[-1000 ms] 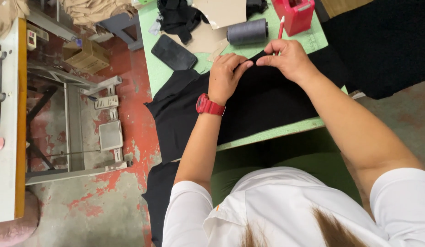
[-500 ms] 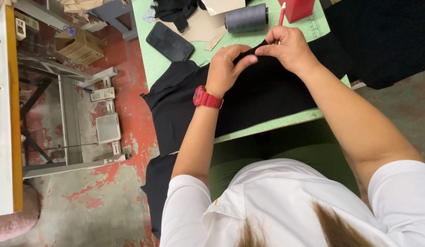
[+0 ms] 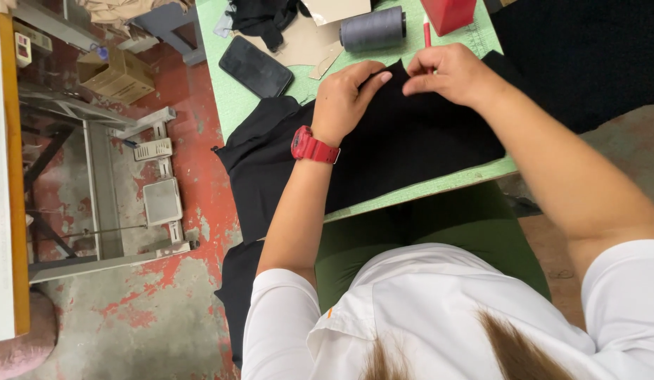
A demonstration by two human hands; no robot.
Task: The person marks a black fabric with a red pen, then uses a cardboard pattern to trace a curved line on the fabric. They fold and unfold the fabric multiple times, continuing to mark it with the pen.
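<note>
Green worktable (image 3: 418, 191): both hands are pinching the black fabric (image 3: 411, 134) edge, left hand (image 3: 344, 98) flattening, right hand (image 3: 450, 70) gripping a red pencil (image 3: 426, 32) too (marking probably calls for steady cloth).

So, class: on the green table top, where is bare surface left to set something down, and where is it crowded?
Bare green table shows left of the phone, and in a narrow strip along the near edge below the black fabric. The far edge is crowded: grey thread spool, red box, cardboard pieces, both hands.
</note>
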